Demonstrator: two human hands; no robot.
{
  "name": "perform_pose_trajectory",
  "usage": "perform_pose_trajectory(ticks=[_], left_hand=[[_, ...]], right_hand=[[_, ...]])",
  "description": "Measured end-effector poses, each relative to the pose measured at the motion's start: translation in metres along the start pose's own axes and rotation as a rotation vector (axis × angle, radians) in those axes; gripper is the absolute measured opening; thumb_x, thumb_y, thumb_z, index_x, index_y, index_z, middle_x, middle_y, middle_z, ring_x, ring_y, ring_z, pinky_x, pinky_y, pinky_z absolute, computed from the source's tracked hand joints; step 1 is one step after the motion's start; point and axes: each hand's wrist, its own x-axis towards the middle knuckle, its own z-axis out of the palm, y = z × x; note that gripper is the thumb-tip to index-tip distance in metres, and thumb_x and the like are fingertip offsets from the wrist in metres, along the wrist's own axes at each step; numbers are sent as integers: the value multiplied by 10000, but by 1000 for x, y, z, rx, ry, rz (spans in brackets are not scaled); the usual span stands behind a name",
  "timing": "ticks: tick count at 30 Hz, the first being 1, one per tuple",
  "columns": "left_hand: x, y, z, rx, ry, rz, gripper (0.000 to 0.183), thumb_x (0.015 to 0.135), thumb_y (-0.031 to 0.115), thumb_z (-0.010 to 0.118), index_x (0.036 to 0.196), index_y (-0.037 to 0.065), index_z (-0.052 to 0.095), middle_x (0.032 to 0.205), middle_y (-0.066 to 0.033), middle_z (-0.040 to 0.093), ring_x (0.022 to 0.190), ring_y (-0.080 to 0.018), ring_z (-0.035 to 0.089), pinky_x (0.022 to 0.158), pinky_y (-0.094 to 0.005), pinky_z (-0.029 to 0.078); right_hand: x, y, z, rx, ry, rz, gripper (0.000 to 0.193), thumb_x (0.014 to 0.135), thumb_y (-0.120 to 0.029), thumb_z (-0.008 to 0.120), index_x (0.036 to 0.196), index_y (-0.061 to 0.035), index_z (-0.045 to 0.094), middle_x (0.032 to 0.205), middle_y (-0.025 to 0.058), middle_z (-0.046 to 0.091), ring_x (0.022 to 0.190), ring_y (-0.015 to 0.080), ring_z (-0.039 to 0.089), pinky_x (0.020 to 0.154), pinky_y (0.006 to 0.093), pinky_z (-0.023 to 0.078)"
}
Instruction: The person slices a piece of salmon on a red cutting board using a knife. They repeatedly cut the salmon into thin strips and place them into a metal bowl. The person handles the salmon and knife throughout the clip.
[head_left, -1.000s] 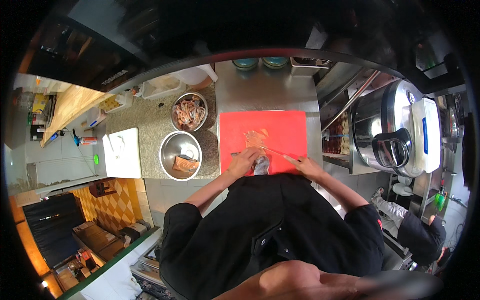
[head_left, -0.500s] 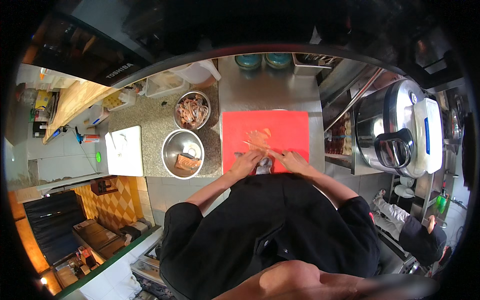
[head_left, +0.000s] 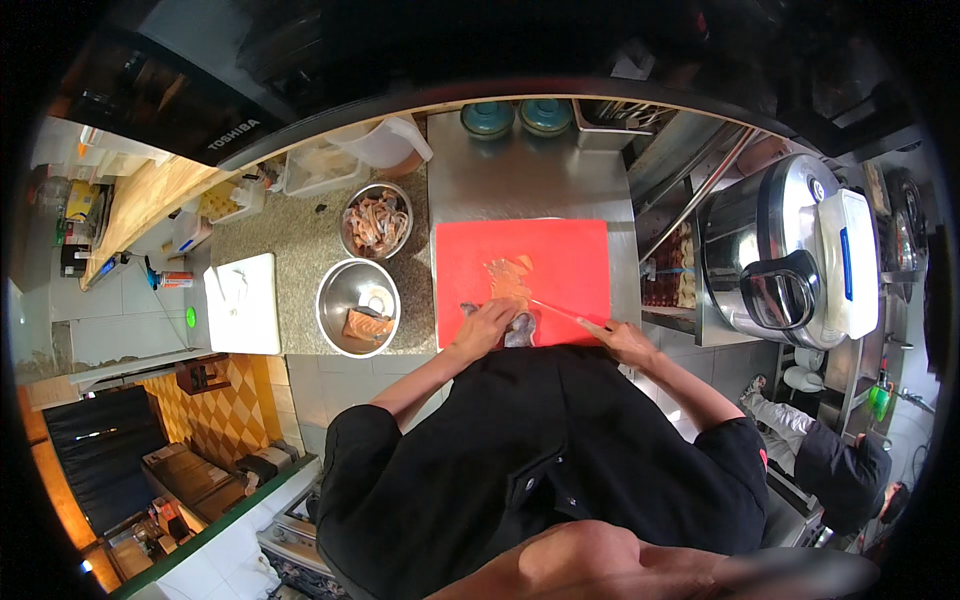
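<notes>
While the left hand (head_left: pixel 487 325) presses flat on a dark-skinned piece of fish (head_left: pixel 518 328) at the near edge of the red rectangular plastic cutting board (head_left: pixel 570 255), the right hand (head_left: pixel 622 340) is closed around a thin-bladed knife (head_left: pixel 558 312) angled toward pale orange slices (head_left: pixel 508 277) mid-board. Left of the board, a round steel bowl (head_left: pixel 357 293) holds a salmon chunk; beyond it, a second steel bowl (head_left: pixel 376 221) holds pinkish scraps. Right of the board stands a large steel rice cooker (head_left: pixel 790 260).
</notes>
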Motion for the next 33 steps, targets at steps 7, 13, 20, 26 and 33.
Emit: perform_pose_trajectory(ticks=[7, 13, 20, 26, 33], left_hand=[[-6, 3, -3, -35, -63, 16, 460, 849, 32, 676, 1309, 24, 676, 1278, -100, 653, 1221, -286, 627, 990, -368, 570], [0, 7, -4, -26, -17, 23, 458, 823, 24, 684, 1281, 26, 678, 1252, -98, 650, 1207, -289, 630, 984, -372, 567], [-4, -3, 7, -35, -36, 18, 444, 807, 13, 682, 1251, 11, 687, 1203, -105, 652, 1177, -295, 638, 960, -382, 577], [1, 7, -1, -26, 39, 26, 460, 801, -2, 687, 1261, 9, 687, 1237, -117, 661, 1139, -303, 652, 934, -392, 587], [-7, 12, 2, -44, 56, -52, 466, 817, -15, 677, 1278, 54, 699, 1210, -111, 684, 1111, -287, 669, 898, -400, 596]], right_hand=[[43, -11, 24, 0, 109, -91, 800, 957, -91, 566, 1670, -327, 293, 931, 253, 644, 720, 440, 704, 649, 528, 597], [75, -40, 9, -83, 62, -56, 818, 939, -88, 553, 1677, -322, 288, 930, 254, 647, 705, 413, 714, 633, 515, 607], [121, -49, 27, -8, 199, -169, 752, 963, -62, 514, 1651, -315, 347, 987, 225, 670, 795, 405, 728, 728, 522, 605], [50, -28, 6, 44, 35, -48, 754, 962, -86, 540, 1650, -322, 339, 1094, 256, 671, 905, 443, 717, 817, 534, 590], [-25, -4, 0, 204, 17, 91, 688, 981, -121, 561, 1620, -322, 401, 1061, 282, 665, 852, 476, 699, 777, 544, 563]])
